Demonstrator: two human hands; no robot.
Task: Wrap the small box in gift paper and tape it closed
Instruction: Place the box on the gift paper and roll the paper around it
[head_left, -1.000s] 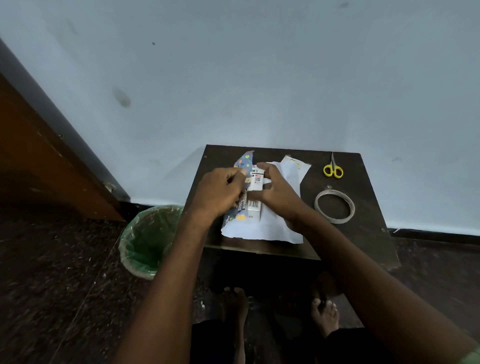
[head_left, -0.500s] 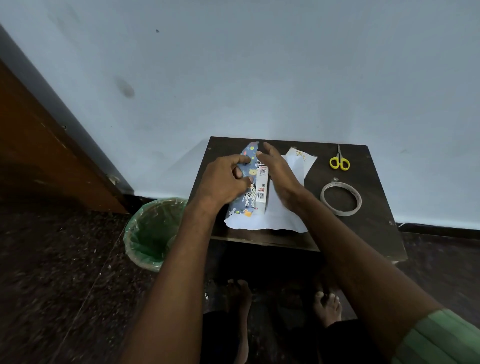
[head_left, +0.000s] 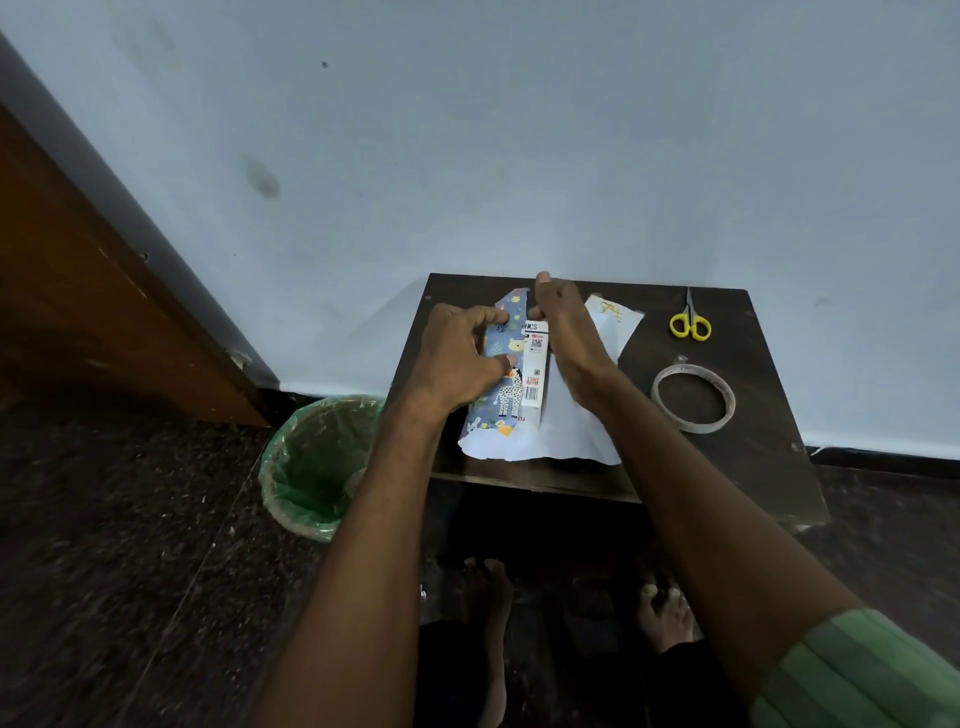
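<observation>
Dark table (head_left: 753, 447) at frame centre, hands wrapping a box.
Left hand (head_left: 457, 358) pinches animal-print paper (head_left: 498, 400) against the box (head_left: 535, 364); right hand (head_left: 566, 327) grips its far end. Box lies lengthwise away, letters "CS" legible.

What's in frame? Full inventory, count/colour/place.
small box: 1, white, printed, on the paper at table centre
gift paper: 1 sheet, white underside, blue animal print folded up along the box's left side
tape roll: 1, clear, table right
scissors: 1, yellow handles, table far right corner
table: 1, dark brown, against wall
bin: 1, green liner, floor left of table
left hand: pinches the folded paper
right hand: on the box's right side, grip unclear
</observation>
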